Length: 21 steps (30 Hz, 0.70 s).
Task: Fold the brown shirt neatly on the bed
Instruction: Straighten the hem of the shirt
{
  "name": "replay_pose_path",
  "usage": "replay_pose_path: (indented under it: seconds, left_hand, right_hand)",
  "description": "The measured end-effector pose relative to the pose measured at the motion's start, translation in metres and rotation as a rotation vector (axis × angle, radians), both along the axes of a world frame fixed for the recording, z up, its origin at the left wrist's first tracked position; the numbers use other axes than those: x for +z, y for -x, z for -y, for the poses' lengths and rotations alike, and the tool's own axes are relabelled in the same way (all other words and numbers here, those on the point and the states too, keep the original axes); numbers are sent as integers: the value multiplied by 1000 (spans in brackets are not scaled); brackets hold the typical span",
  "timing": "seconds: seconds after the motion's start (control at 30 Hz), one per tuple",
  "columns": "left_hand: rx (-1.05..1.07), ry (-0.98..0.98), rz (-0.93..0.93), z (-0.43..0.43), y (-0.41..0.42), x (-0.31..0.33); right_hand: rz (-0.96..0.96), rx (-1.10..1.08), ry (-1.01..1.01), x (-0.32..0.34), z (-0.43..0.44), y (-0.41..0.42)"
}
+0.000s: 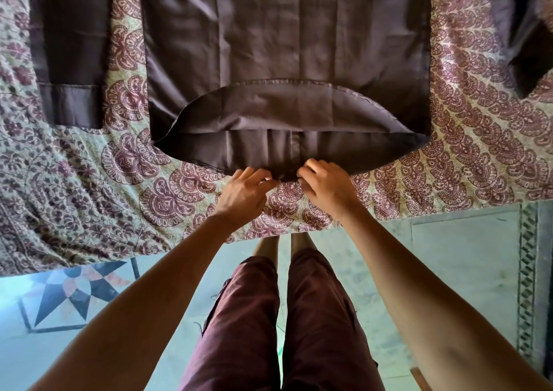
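Paisley cloth in maroon and cream covers the bed (89,181), seen from above by someone standing at its near edge. Pale tiled floor (449,256) shows below, with a dark star inlay (77,289) at the left and the person's maroon trousers (323,316) in the middle.

Across the bed lies the shirt (269,46), spread flat with its bottom end toward the person. One sleeve (71,46) stretches along the left, its cuff pointing toward the viewer, and the other sleeve (520,31) runs off at the upper right. Laid out this way, the whole body of the garment is smooth and ready to be folded in sections.

Near the bottom, the upper layer (284,106) is turned back in a curved flap, baring the inside of the lower layer and its hem (209,164).

Both arms reach forward and the hands meet at the middle of that hem, close together but not touching each other. Left hand (245,193): fingers curled, pinching the hem edge. Right hand (326,187): fingers curled the same way, pinching the hem just beside it. Holding the centre with both hands probably lets the person tug the cloth straight or line up the two layers before any fold is made.

No fold across the body is visible, so the folding looks barely begun.
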<state>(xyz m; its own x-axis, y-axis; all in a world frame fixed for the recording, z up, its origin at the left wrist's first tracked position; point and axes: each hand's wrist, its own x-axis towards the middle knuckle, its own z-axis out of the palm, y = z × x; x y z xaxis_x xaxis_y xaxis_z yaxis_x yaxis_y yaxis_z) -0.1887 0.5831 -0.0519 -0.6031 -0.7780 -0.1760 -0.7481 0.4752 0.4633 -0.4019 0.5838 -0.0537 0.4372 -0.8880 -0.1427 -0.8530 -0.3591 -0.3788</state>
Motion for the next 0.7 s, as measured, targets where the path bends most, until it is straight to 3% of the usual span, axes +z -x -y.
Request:
replay_pose_path:
  seconds: [0.07, 0.1, 0.2, 0.27, 0.4, 0.5, 0.7]
  left_hand:
    - [72, 20, -72, 5, -5, 5]
    - [205, 57, -88, 10, -10, 7]
    - [821, 159, 2, 34, -34, 18]
    - [1090, 102, 94, 54, -57, 25]
    - [1023, -10, 133, 73, -88, 19]
    - [1128, -17, 102, 73, -90, 19]
    - [1397, -73, 38, 41, -106, 17]
  right_hand:
    - [64, -28, 19, 3, 5, 0]
    - [90, -71, 47, 5, 8, 2]
    - [10, -338, 152, 11, 22, 12]
    - [-153, -533, 151, 14, 37, 19]
    - [-289, -738, -30, 16, 72, 28]
    - [-330, -822, -117, 21, 87, 32]
    - [-362, -762, 18, 28, 36, 45]
